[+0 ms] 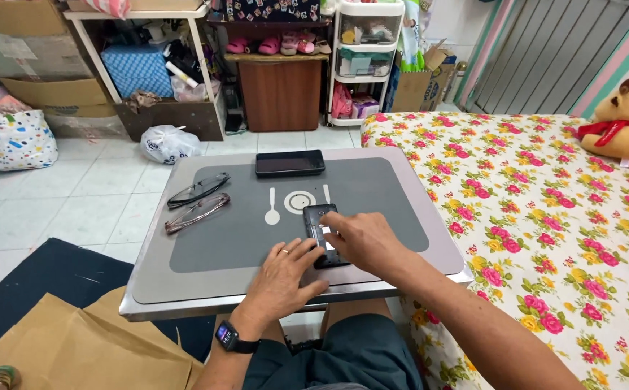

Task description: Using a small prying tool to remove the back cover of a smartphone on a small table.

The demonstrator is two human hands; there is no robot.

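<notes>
Phone (319, 230) under both hands; grey tray (184, 274)

Left hand (283, 273): my palm down, fingers spread flat, wrist bent.
Right hand (363, 240): my fingers curled, pressing downward, forearm extended.

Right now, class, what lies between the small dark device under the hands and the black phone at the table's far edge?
Head view: only the printed plate-and-cutlery symbol on bare tabletop.

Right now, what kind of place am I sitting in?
Most likely a lived-in room at home, perhaps a bedroom. A bed with a floral sheet stands beside the small table, a plush toy sits on it, and shelves with plastic drawers line the wall.
</notes>
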